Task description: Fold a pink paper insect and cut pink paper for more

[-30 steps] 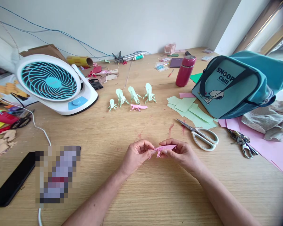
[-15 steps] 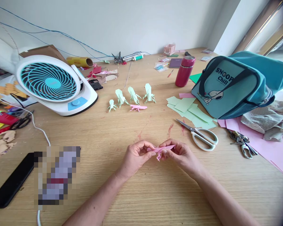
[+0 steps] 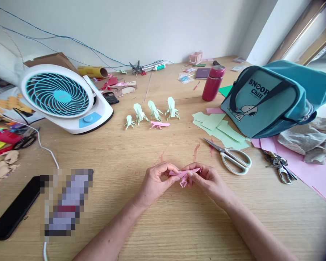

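Observation:
Between my two hands is a pink origami insect [image 3: 183,174], with thin folded legs hanging below its long body. My left hand [image 3: 159,181] pinches its left end between thumb and fingertips. At the right part of the body, my right hand [image 3: 206,177] is closed on it, thumb in front and fingers behind. Beyond them on the table stand several pale green origami insects [image 3: 154,110] in a row. A second pink origami insect [image 3: 159,125] lies just in front of that row.
Scissors [image 3: 235,157] lie right of my hands, near green paper pieces [image 3: 220,127] and keys [image 3: 279,166]. A teal bag [image 3: 263,99] and a red bottle [image 3: 214,83] stand behind. On the left are a fan [image 3: 62,98] and a black phone-like slab [image 3: 17,206].
The legs of the pink insect in my hands now show more spread below its body, and my right fingers have shifted slightly. The things on the table have stayed put.

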Tool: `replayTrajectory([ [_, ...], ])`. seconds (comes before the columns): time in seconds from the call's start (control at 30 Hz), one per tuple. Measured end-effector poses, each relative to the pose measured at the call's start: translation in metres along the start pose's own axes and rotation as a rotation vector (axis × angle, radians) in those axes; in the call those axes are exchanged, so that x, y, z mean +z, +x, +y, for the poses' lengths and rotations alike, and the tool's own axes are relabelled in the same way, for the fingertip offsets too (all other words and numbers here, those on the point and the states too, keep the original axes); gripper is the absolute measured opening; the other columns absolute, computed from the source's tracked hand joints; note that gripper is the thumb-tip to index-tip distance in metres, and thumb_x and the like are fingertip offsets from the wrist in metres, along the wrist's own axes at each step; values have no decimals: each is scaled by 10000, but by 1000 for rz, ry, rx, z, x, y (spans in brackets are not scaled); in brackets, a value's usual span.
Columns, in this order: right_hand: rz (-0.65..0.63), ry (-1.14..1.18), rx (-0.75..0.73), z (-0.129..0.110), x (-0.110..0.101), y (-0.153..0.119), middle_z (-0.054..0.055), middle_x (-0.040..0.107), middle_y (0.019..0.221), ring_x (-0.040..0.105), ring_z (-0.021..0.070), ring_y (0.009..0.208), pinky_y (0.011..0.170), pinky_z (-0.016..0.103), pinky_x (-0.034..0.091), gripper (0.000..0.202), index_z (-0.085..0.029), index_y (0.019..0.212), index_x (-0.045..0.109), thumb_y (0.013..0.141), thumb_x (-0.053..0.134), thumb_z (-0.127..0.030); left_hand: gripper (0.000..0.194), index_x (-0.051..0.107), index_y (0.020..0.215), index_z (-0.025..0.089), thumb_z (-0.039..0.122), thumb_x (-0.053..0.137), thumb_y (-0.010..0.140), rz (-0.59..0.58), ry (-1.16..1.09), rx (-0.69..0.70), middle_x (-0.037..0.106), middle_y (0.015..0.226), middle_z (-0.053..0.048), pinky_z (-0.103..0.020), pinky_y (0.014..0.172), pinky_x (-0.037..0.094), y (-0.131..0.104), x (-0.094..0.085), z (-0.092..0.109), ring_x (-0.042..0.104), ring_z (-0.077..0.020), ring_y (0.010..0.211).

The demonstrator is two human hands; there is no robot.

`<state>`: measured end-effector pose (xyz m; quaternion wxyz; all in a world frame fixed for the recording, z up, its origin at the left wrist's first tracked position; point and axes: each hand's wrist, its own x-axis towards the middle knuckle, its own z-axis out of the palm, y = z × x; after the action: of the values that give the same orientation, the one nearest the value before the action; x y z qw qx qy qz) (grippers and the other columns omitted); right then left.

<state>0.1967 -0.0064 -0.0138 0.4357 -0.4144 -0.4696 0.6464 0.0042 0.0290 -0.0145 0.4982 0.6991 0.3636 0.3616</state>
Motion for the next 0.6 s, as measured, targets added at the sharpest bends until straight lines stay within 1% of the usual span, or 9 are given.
replayTrajectory([
  [0.1,3,-15,-21,1,1,0,45,720,754,609,145,689,651,268,460,317,-161,929,652,890,626,-475,50,681,875,172,156,700,832,16,95,41,720,879,-41,-253,762,539,-1,-1,1,678,-156,826],
  [0.27,-5,-45,-22,4,2,0,45,725,779,625,149,715,671,272,466,297,-164,972,647,921,591,-451,105,697,920,187,112,669,852,12,271,235,719,924,-48,-267,815,534,-2,-4,4,676,-157,888],
  [0.33,-7,-50,-18,3,2,-1,48,725,787,632,156,722,679,281,472,306,-165,982,643,923,584,-460,110,697,934,192,118,655,865,7,301,277,718,937,-53,-280,827,536,-2,-5,4,677,-162,903],
  [0.43,-20,-79,-21,0,2,-1,52,724,804,635,162,739,691,287,478,309,-170,986,645,934,564,-464,102,693,939,192,130,653,869,5,297,271,715,940,-57,-281,815,543,-2,-6,4,676,-165,899],
  [0.6,-19,-124,-9,-2,3,-3,52,715,825,639,174,770,719,293,489,326,-177,1012,637,952,520,-476,95,689,926,188,125,658,861,-3,242,214,711,919,-53,-263,791,548,-2,-4,5,672,-156,866],
])
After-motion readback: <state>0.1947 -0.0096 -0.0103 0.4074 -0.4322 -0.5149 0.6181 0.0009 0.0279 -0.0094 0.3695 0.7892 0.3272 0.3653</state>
